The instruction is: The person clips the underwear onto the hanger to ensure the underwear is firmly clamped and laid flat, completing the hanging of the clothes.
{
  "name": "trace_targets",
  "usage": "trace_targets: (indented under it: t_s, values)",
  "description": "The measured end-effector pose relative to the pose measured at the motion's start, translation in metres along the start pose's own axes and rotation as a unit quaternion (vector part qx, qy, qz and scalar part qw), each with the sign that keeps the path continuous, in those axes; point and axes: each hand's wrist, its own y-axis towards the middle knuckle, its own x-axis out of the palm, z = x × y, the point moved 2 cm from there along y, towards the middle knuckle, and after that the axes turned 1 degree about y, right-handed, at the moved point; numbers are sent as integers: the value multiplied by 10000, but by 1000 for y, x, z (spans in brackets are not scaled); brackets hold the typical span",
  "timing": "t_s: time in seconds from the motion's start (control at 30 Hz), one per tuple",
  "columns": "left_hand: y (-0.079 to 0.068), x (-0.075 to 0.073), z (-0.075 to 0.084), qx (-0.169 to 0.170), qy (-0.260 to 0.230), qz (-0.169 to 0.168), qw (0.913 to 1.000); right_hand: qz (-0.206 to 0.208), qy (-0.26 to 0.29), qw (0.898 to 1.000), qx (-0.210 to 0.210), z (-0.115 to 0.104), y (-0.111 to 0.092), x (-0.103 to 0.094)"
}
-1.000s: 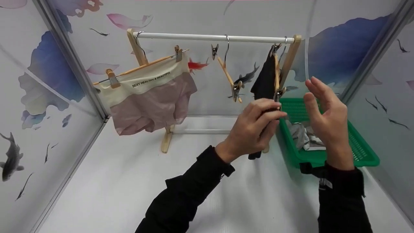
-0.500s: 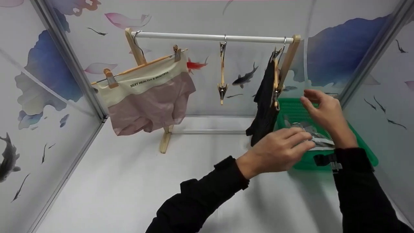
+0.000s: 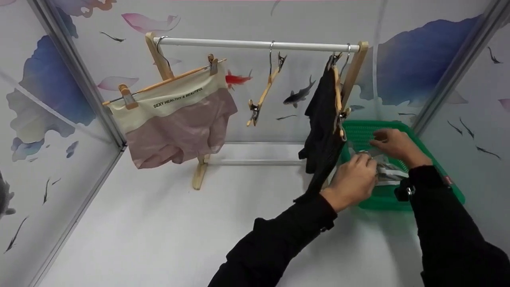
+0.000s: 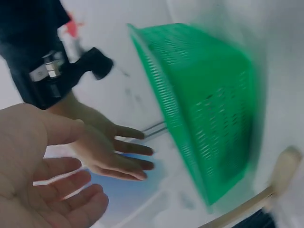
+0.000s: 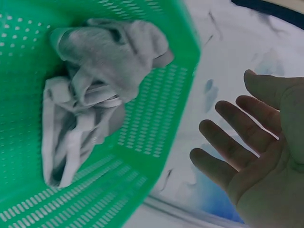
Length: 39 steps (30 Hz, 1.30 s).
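My left hand point(image 3: 354, 181) is at the near left side of the green basket point(image 3: 430, 163). In the left wrist view, that left hand point(image 4: 52, 175) has its fingers loosely bent with nothing in them. My right hand point(image 3: 400, 146) hovers over the basket's far right part. Seen from the right wrist, this right hand point(image 5: 251, 137) has its fingers spread and holds nothing. A crumpled grey garment with a pale band point(image 5: 107, 61) lies in the basket. Black clothing point(image 3: 320, 115), clipped to a wooden hanger point(image 3: 338, 89), hangs just left of the basket.
A white rail point(image 3: 239, 42) on wooden posts spans the back. On its left hang pink shorts point(image 3: 179, 127) with a cream waistband, held by clips. A bare clip hanger point(image 3: 265, 93) dangles mid-rail. Printed walls close in the white table point(image 3: 179, 231).
Both hands have moved from beside the black clothing to the basket, the left one rightward and down, the right one down. The bare hanger has swung round; the black clothing hangs wider.
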Motion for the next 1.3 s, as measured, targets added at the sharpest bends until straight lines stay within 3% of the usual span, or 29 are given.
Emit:
trace_targets:
  t_s: [0.17, 0.3, 0.47, 0.53, 0.8, 0.9, 1.13, 1.3]
  values:
    - [14, 36, 3, -422, -232, -572, 9972, -525, 115, 9978, 381, 16, 7, 5]
    - [21, 62, 6, -552, -291, -404, 9972, -1065, 583, 9891, 837, 22, 10, 15]
    - [21, 83, 5, -943, -602, -153, 9936, -1695, 1421, 9611, 1654, 28, 9, 31]
    - [21, 86, 5, -1073, -721, -167, 9915, -1830, 1549, 9544, 1780, 29, 10, 34]
    - [29, 88, 7, -1605, -1087, -292, 9806, -1733, 1633, 9504, 2002, 30, 9, 33]
    - [29, 86, 5, -1734, -925, -262, 9801, -1666, 1681, 9506, 2010, 28, 10, 33]
    - [25, 84, 3, -1558, -317, -341, 9867, -1692, 1647, 9452, 2254, 29, 13, 36]
    - [25, 83, 2, -1464, -274, -301, 9884, -1800, 1614, 9452, 2196, 30, 20, 40]
